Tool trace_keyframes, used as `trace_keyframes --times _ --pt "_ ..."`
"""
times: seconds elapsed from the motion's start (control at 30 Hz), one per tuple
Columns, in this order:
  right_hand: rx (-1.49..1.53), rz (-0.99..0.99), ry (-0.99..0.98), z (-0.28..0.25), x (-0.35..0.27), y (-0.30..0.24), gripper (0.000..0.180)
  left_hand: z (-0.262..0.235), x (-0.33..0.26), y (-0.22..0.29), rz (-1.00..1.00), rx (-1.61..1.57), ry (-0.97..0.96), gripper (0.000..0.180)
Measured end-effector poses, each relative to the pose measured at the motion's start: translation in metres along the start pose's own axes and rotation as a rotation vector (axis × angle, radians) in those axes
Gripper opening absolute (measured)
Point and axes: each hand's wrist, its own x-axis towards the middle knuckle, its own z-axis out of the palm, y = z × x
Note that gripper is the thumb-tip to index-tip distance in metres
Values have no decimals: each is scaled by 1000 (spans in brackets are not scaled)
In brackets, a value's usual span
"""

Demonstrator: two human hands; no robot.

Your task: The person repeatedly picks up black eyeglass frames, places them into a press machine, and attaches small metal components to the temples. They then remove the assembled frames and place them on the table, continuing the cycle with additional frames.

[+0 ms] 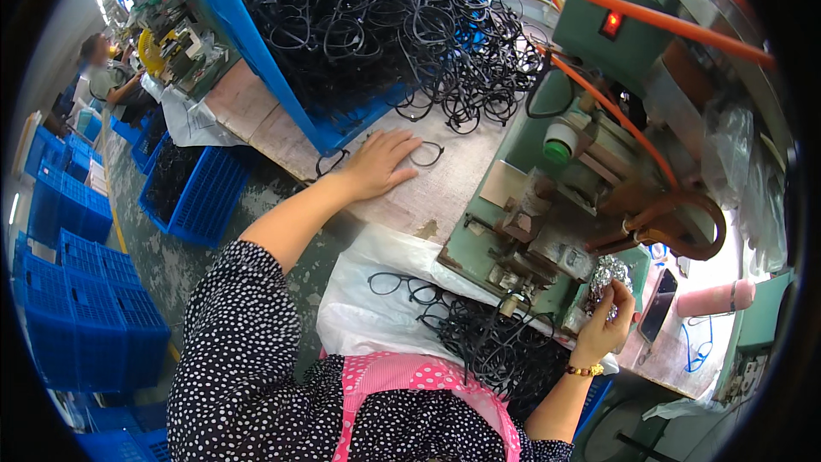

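Observation:
My left hand lies on the worktable with its fingers stretched out over a black eyeglass frame. One rim shows beyond the fingertips, another by the wrist; the middle is hidden under the hand. At the right, my right hand is at a heap of small shiny metal pieces beside the green machine. Its thumb and fingers are drawn together; what they hold, if anything, is too small to make out. Over my lap, a pile of black eyeglass frames rests on a white cloth.
A tilted blue crate heaped with black frames stands at the table's back. The green machine with orange hoses takes up the right. Near my right hand lie a phone and a pink roll. Blue crates line the left; a person sits far left.

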Motion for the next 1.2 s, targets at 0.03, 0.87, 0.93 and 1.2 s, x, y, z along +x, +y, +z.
trace_keyframes --times 0.03,0.87,0.93,1.2 --pt "-7 1 0 0 0 -1 13 -5 10 -1 -32 24 -77 60" --pt "-104 64 -55 -4 0 15 22 -79 -29 -73 -647 -268 813 103" --pt "-101 82 -55 -4 1 17 21 -66 -15 -80 -717 -197 850 107" --pt "4 71 -46 -2 -1 17 18 -80 -7 -96 -800 -485 755 109"
